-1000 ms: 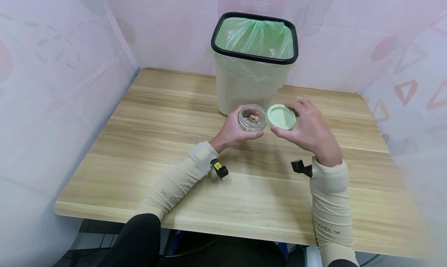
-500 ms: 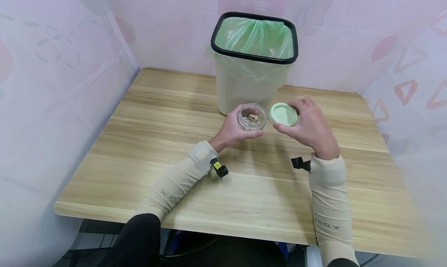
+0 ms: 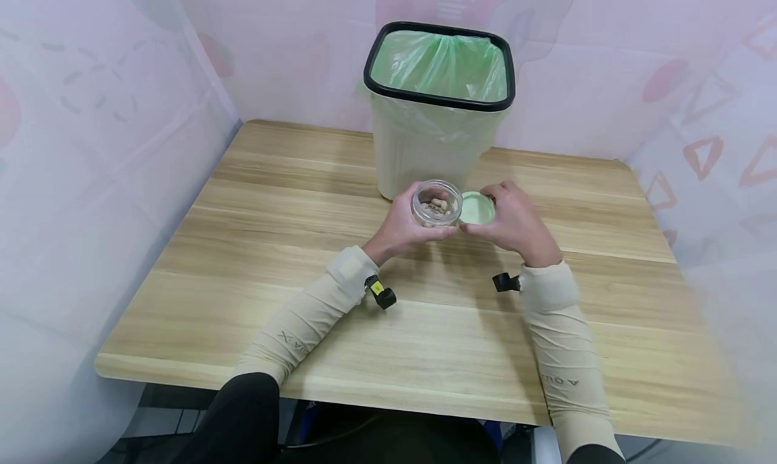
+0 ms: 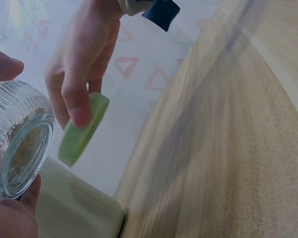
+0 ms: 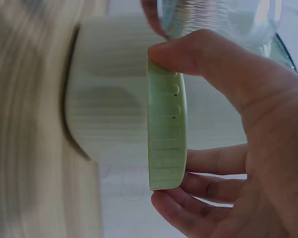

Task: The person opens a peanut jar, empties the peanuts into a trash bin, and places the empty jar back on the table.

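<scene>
together, left hand (image 3: pixel 408 225), fingers curled round glass jar (image 4: pixel 17 111), right hand (image 3: pixel 519 225), thumb-and-finger pinch on green lid (image 3: pixel 477 209)

Left grip (image 4: pixel 12 218) round ribbed jar (image 4: pixel 10 106); right grip (image 4: pixel 84 64) holds green lid (image 4: pixel 79 139); pale bin (image 4: pixel 74 206) behind.

Table (image 3: pixel 261 201): pale wood-grain top, light brown streaks running crosswise, rounded corners; middle and lower part of the head view. Back wall (image 3: pixel 291 59): pinkish-white covering, faint creases; pink panel (image 3: pixel 413 2) with white characters at upper centre, pink oval (image 3: pixel 666 81) at upper right. Left wall (image 3: pixel 79 248): whitish lilac, pale dashes (image 3: pixel 73 77) at upper left. Right wall (image 3: pixel 722 268): pale, orange-red triangle outlines (image 3: pixel 693 159) towards the right edge. Light: soft; long grey shadow (image 4: pixel 179 124) along the tabletop, centre of the left wrist view.
</scene>
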Action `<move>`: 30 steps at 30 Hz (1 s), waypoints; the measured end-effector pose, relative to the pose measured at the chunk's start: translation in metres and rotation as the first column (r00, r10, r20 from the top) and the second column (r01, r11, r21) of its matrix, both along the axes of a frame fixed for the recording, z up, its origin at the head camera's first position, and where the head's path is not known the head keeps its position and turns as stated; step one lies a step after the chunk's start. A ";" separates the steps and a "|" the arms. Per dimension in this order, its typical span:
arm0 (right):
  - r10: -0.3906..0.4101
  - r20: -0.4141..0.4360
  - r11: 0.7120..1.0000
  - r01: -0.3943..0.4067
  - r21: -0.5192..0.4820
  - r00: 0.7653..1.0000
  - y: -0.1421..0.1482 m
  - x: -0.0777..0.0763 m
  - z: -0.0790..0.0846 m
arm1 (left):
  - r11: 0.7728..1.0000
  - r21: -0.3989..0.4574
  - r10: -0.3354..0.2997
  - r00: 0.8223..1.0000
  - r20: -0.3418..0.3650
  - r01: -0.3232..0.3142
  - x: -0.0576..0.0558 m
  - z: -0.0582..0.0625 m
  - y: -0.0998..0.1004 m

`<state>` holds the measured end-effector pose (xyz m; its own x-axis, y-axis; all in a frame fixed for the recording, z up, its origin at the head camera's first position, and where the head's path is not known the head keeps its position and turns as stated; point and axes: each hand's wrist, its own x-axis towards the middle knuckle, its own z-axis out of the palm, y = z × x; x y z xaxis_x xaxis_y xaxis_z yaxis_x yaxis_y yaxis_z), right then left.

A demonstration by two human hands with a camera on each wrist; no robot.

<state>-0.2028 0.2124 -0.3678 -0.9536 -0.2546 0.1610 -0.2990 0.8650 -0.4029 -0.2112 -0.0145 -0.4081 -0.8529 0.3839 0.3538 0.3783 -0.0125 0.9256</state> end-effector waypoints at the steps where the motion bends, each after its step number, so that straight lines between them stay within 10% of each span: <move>1: 0.005 -0.003 1.000 -0.005 0.013 1.000 0.000 -0.002 -0.004 | 1.000 0.001 0.002 1.000 -0.009 -0.002 -0.002 -0.004 0.000; 14: 0.025 0.080 0.997 -0.030 0.065 0.996 -0.001 -0.018 -0.040 | 1.000 -0.010 -0.010 1.000 0.018 0.011 0.013 0.022 -0.004; 30: -0.005 0.183 0.997 -0.009 0.074 0.983 -0.001 -0.018 -0.055 | 1.000 0.004 -0.020 1.000 0.016 0.020 0.012 0.024 -0.006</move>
<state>-0.2212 0.2117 -0.4225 -0.9647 -0.2609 -0.0358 -0.2275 0.8942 -0.3855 -0.1989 -0.0205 -0.3843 -0.8504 0.3998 0.3420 0.3635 -0.0235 0.9313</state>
